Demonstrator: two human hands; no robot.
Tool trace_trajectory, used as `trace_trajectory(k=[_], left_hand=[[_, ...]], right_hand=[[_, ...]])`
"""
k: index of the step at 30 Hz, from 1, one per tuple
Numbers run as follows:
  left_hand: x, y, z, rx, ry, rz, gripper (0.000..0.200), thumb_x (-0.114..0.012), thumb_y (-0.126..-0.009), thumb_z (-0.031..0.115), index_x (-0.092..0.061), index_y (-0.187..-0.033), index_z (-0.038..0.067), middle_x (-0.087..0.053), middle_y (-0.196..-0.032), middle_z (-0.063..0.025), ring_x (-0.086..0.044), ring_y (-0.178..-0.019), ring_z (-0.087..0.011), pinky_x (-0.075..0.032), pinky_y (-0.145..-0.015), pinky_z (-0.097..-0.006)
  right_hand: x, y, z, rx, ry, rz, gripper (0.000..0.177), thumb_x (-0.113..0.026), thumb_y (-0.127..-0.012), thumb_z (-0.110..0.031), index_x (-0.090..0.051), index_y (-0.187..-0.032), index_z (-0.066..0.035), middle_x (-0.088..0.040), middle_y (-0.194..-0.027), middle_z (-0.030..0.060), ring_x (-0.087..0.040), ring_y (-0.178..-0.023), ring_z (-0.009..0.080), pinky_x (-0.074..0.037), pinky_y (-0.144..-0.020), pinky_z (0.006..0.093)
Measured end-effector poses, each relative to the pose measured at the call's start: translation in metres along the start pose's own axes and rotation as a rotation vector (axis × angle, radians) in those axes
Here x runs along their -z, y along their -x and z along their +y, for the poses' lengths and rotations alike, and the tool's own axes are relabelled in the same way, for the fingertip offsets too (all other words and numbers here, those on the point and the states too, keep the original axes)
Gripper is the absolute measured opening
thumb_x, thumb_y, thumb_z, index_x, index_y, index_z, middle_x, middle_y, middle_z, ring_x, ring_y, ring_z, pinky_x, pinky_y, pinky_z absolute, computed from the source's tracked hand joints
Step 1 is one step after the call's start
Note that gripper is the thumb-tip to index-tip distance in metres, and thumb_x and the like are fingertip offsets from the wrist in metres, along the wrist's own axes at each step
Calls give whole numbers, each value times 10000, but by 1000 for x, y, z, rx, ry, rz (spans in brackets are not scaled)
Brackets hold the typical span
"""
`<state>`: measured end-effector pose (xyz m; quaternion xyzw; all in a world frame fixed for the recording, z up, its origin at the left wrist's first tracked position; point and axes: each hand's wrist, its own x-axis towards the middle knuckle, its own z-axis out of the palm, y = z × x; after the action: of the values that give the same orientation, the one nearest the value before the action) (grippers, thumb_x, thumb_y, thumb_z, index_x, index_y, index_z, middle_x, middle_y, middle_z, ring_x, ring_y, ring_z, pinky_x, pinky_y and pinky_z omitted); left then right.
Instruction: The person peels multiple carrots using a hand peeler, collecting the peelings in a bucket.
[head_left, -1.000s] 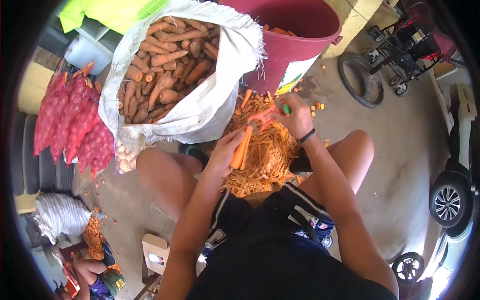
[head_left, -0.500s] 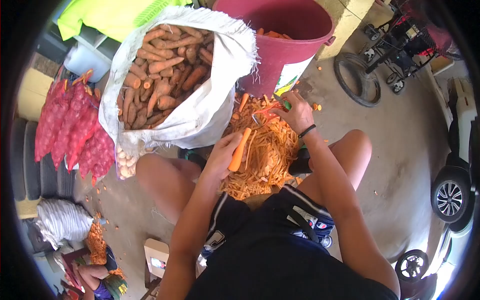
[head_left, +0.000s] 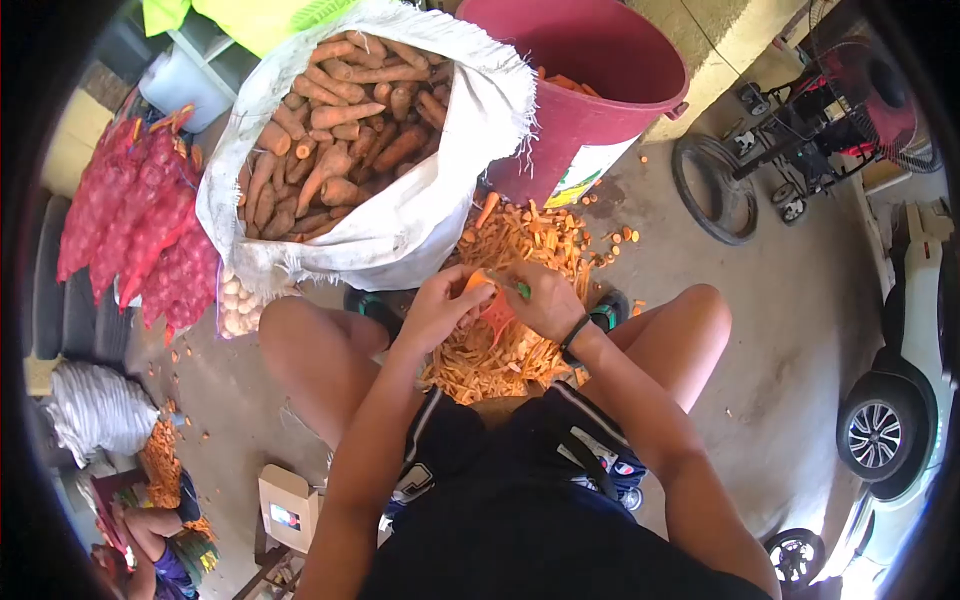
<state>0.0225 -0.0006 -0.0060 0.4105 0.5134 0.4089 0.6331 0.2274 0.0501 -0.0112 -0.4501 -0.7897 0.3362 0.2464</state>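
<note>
A peeled orange carrot (head_left: 480,282) is held near its end by my left hand (head_left: 438,310), its fingers closed around it. My right hand (head_left: 544,302) is closed on a tool with a green part (head_left: 523,290), close against the carrot; a red part of it shows below the hands. Beneath both hands lies a heap of carrot peelings (head_left: 500,365). A white sack (head_left: 400,232) full of unpeeled carrots (head_left: 335,165) stands ahead on the left. Beyond the peelings is a dark red bin (head_left: 570,130) with carrots inside.
Red net bags of onions (head_left: 130,220) and a bag of pale bulbs (head_left: 238,308) are at the left. A tyre (head_left: 715,190) lies ahead right, near a wheeled frame. A cardboard box (head_left: 289,508) stands behind left, and another person (head_left: 155,530) sits beyond it.
My right hand has come down and left to my left hand, bringing the tool to the carrot. The carrot has been turned, and the view has shifted slightly.
</note>
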Motion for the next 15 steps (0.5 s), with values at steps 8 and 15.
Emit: trace_trajectory(k=[8,15], left_hand=[[-2,-2,-8,-133,-194,40,234,-748,-902,107,-663,-1101,19,-608,-746,23,-486,-591,-27,-382,-514,-200],[6,-3,-13,-115,-309,13,263,-760,-892,113,-654,-1103,-3,-610,-753,17,-480,-576,-30,-380,-503,-208]], right_hand=[[-9,-1,-9,54,42,-57,247,-703,-810,-144,-645,-1027,-40,-658,-946,205,-659,-919,407,-539,-796,486],[-27,-10,26,-113,168,-196,269,-636,-872,-225,-657,-1066,-40,-688,-984,219,-671,-947,396,-541,-817,496]])
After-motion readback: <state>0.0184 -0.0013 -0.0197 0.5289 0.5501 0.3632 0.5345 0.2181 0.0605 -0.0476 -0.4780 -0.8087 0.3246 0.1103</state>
